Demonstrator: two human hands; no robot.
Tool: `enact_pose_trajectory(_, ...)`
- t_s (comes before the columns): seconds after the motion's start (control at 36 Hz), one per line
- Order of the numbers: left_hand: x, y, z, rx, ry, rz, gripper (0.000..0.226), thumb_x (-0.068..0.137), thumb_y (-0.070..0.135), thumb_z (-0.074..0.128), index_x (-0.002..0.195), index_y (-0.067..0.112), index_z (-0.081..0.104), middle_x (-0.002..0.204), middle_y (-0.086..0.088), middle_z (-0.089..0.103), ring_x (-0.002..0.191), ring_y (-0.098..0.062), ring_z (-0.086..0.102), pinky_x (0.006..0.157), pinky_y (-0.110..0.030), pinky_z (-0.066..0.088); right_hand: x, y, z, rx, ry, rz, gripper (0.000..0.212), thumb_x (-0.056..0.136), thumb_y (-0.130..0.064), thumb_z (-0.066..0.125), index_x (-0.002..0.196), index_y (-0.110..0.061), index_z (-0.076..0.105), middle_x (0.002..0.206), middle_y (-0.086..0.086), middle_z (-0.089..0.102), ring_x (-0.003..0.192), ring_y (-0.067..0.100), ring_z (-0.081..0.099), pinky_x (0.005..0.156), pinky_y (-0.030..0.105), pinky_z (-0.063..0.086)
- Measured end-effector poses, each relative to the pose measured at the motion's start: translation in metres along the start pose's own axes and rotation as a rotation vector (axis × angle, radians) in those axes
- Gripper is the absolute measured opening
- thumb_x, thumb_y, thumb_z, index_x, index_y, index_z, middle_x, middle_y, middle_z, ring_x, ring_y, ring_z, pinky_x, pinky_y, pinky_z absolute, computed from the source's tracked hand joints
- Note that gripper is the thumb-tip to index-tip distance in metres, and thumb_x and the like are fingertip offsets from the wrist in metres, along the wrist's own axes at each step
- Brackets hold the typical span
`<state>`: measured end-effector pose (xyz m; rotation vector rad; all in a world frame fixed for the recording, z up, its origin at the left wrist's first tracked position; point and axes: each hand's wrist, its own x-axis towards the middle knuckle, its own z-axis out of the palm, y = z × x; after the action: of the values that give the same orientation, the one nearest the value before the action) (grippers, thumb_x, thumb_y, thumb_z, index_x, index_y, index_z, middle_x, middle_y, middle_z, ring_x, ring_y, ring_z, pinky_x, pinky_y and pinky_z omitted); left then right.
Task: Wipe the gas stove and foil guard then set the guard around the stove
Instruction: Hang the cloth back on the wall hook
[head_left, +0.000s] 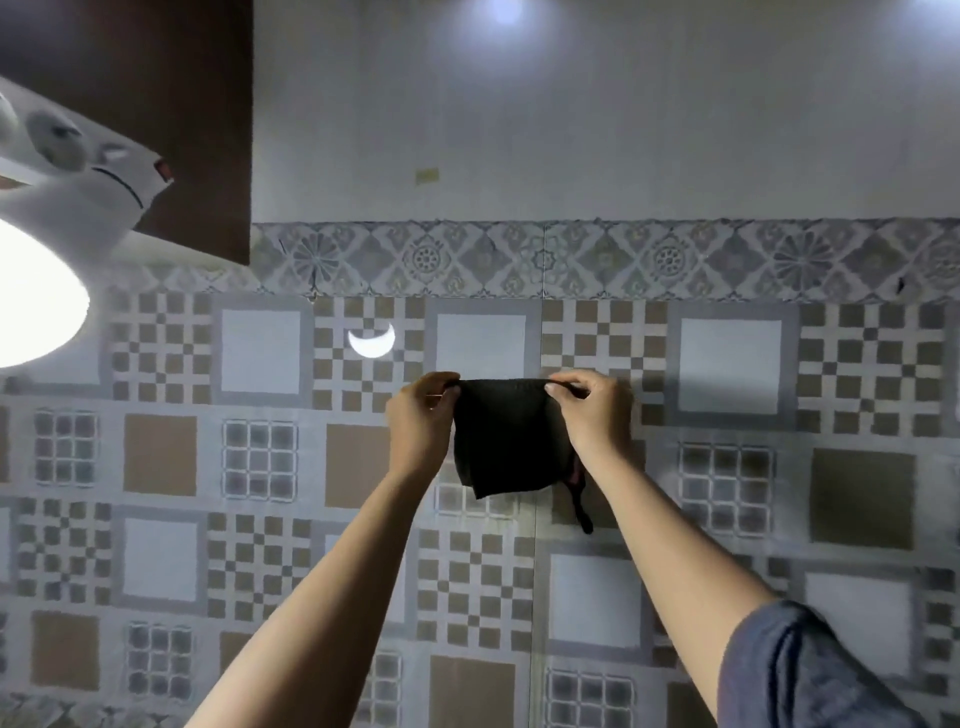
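Blue sleeve (810, 670), lower right. Left hand (421, 415) and right hand (592, 410): each pinches a top corner of black cloth (506, 436), hanging spread against tiled wall (727, 364). Bright lamp (31, 296), left edge.

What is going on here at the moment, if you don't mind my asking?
A person is holding a dark cloth up against a patterned tiled wall. The left hand and the right hand each pinch a top corner, so the cloth hangs stretched between them, with a thin strap dangling from its lower right edge. Neither the gas stove nor the foil guard is in view, so the wiping cannot be judged from here.
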<state>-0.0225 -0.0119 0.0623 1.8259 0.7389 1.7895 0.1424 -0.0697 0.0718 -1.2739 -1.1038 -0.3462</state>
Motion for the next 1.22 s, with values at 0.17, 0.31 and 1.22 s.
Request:
enact_pose_trajectory(0.17, 0.018, -0.025, 0.016, 0.007, 0.057, 0.012, 0.025, 0.091, 0.007, 0.054, 0.114, 0.004, 0.065, 0.109, -0.01, 0.069, 0.093, -0.012, 0.06, 0.086, -0.021, 0.049, 0.016, 0.015, 0.027, -0.113, 0.059, -0.12, 0.011, 0.079, -0.006, 0.07, 0.089, -0.006, 0.074, 0.093, 0.012, 0.065, 0.082, 0.019, 0.058, 0.074, 0.018, 0.037)
enact_pose_trajectory(0.31, 0.02, -0.043, 0.023, 0.024, 0.076, 0.003, 0.024, 0.091, 0.007, 0.053, 0.112, 0.004, 0.066, 0.108, -0.01, 0.068, 0.088, -0.012, 0.06, 0.077, -0.016, 0.048, 0.01, 0.035, 0.04, -0.127, 0.053, -0.123, 0.01, 0.082, -0.009, 0.066, 0.091, -0.007, 0.072, 0.097, 0.01, 0.065, 0.09, 0.021, 0.058, 0.075, 0.022, 0.04)
enact_pose_trajectory(1.22, -0.025, -0.073, 0.039, 0.002, 0.009, -0.143, 0.015, 0.088, 0.01, 0.058, 0.099, 0.006, 0.068, 0.09, -0.005, 0.065, 0.084, -0.015, 0.059, 0.071, -0.02, 0.046, -0.031, 0.067, 0.023, -0.11, -0.02, -0.063, 0.013, 0.082, -0.007, 0.065, 0.094, -0.006, 0.071, 0.09, 0.01, 0.07, 0.079, 0.02, 0.064, 0.073, 0.03, 0.053)
